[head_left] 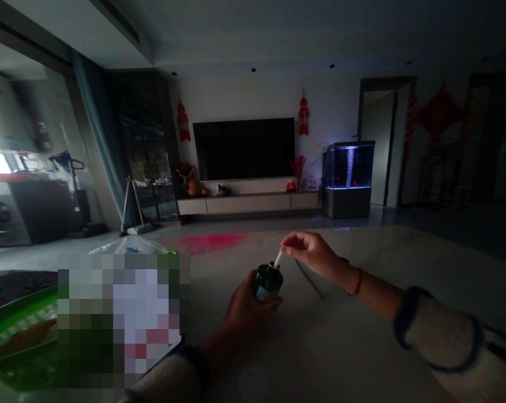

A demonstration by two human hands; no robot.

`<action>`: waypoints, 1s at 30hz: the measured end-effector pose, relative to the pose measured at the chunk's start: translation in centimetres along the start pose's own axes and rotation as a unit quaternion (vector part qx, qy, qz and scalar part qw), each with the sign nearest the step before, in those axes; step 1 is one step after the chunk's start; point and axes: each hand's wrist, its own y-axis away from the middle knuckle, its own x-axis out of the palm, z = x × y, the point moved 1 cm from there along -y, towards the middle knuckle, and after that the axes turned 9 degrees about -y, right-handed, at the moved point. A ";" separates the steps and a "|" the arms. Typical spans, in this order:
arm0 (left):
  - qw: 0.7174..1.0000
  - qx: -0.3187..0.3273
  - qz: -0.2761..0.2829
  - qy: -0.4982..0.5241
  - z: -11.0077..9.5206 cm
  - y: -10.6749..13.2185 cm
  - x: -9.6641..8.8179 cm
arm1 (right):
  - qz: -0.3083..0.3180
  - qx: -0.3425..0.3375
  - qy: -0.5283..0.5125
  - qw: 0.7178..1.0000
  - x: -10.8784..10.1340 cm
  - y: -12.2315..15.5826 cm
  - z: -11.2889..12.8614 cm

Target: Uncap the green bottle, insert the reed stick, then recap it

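Head camera looks over a wide pale surface (320,358) in a dim living room. The left hand (242,313) holds a dark green bottle (268,284) upright, and its fingers (273,301) curl around the lower part of the bottle. The right hand (309,254) is just above the bottle. Its thumb and first finger pinch a thin white stick (277,258), and the lower end of this stick is at the bottle's mouth. The other fingers of this hand stay close together. A red thread bracelet (356,281) goes around the right wrist, and a thin dark cable (309,279) lies below the right hand. Both arms wear cream sleeves with dark cuffs. On the left side there is a green plastic basket (20,336), and beside it a pixelated patch (118,319) hides what is there. Far ahead, a black television (243,148) hangs on the wall above a low cabinet (248,204), with a lit aquarium (348,168) to its right.
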 end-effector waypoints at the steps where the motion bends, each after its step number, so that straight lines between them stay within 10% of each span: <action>1: 1.000 0.001 0.000 -0.003 0.0 0.0 0.0 | 0.006 -0.001 0.005 1.000 0.1 0.1 0.0; 30: 0.999 -0.003 -0.001 -0.032 -0.1 -0.1 0.0 | 0.084 -0.027 0.114 0.990 1.3 1.1 -0.3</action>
